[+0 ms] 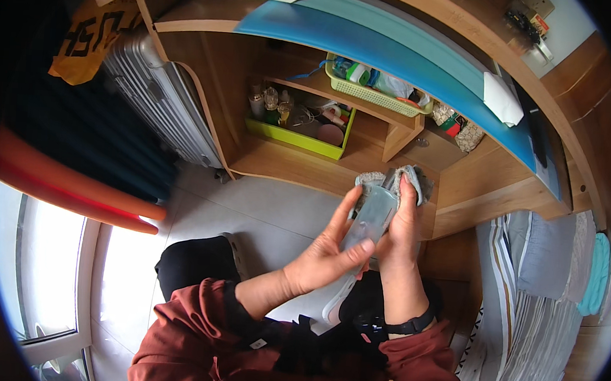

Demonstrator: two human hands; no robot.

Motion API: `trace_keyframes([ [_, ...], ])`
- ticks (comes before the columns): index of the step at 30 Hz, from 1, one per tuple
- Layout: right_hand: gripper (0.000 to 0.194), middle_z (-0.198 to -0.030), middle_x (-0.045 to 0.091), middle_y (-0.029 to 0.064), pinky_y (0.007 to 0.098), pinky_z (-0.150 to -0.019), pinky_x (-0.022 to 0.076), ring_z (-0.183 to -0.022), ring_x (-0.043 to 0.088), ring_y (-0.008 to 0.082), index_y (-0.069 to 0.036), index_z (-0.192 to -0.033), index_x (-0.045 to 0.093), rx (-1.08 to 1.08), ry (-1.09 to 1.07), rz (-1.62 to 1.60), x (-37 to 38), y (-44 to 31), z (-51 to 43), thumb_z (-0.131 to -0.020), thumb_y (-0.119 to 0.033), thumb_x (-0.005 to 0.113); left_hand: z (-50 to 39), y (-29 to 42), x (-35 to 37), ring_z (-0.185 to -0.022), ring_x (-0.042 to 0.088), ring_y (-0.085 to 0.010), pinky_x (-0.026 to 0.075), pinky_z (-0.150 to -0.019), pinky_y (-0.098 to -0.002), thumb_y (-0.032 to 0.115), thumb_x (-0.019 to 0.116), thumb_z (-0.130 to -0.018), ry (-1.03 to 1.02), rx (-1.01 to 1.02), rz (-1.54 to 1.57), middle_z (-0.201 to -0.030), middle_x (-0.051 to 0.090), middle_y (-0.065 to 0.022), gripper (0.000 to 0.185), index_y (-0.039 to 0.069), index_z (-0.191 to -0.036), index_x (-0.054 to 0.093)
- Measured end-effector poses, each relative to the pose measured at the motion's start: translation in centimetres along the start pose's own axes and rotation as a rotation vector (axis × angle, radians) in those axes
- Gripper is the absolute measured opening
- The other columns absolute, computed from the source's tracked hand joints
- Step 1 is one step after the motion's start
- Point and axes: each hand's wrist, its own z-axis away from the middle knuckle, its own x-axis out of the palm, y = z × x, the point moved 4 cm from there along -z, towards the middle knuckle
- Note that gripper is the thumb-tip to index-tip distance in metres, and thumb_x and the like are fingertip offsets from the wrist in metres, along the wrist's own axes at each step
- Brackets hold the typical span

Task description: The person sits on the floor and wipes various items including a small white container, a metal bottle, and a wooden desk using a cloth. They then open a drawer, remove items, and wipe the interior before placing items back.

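Note:
My left hand (319, 258) grips a long, narrow, translucent plastic container (370, 213), with the thumb lying across its near side. The container is tilted over my lap, and its exact kind cannot be made out. My right hand (399, 231) pinches a grey-blue cloth (415, 179) against the container's far end. Part of the cloth also shows beyond my left fingertips. A dark band circles my right wrist. Some right-hand fingers are hidden behind the container.
Ahead stands a wooden desk with a blue mat (348, 42). Its shelves hold a yellow-green basket (373, 95) and a lime-green box (296, 138) of bottles. A silver suitcase (158, 95) stands left, a bed with striped bedding (529, 339) right. An orange object (77, 185) juts in.

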Motion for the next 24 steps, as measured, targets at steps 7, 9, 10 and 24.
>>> trace_keyframes([
  [7,0.039,-0.109,0.053,0.0075,0.0272,-0.082,0.0434,-0.097,0.051,0.0131,-0.003,-0.122,0.043,-0.177,-0.194,0.092,1.2,2.1,1.2,-0.09,-0.023,0.053,-0.4,-2.3,-2.9,-0.093,0.054,-0.0184,0.048,-0.074,-0.0308,0.045,0.034,-0.095,0.185,-0.189,0.26,-0.119,0.047,-0.01,0.061,0.019,-0.144,0.01],
  [9,0.044,-0.117,0.047,0.0103,0.0294,-0.092,0.0382,-0.108,0.046,0.0176,-0.001,-0.129,0.035,-0.376,-0.239,0.573,1.8,3.2,2.0,-0.089,-0.011,0.052,-0.6,-2.9,-3.8,-0.1,0.051,-0.0173,0.046,-0.078,-0.0286,0.046,0.033,-0.094,0.352,-0.078,-0.014,-0.126,0.044,-0.009,0.061,0.016,-0.143,0.013],
  [10,0.05,-0.122,0.043,0.0123,0.0313,-0.097,0.0341,-0.114,0.043,0.0217,-0.002,-0.133,0.029,-0.332,-0.273,0.614,1.9,4.2,2.2,-0.088,-0.006,0.052,-0.6,-2.9,-4.1,-0.103,0.049,-0.0164,0.044,-0.083,-0.0272,0.045,0.032,-0.095,0.413,-0.008,-0.154,-0.127,0.043,-0.0088,0.06,0.014,-0.143,0.014],
  [24,0.061,-0.12,0.045,0.0167,0.0427,-0.092,0.035,-0.108,0.046,0.0337,-0.008,-0.124,0.044,-0.905,-0.498,1.022,3.7,4.1,6.0,-0.069,-0.014,0.069,-0.2,-4.2,-6.1,-0.097,0.055,-0.0164,0.046,-0.086,-0.0306,0.05,0.044,-0.089,0.226,-0.253,0.885,-0.106,0.057,-0.0049,0.049,0.01,-0.116,0.05],
])
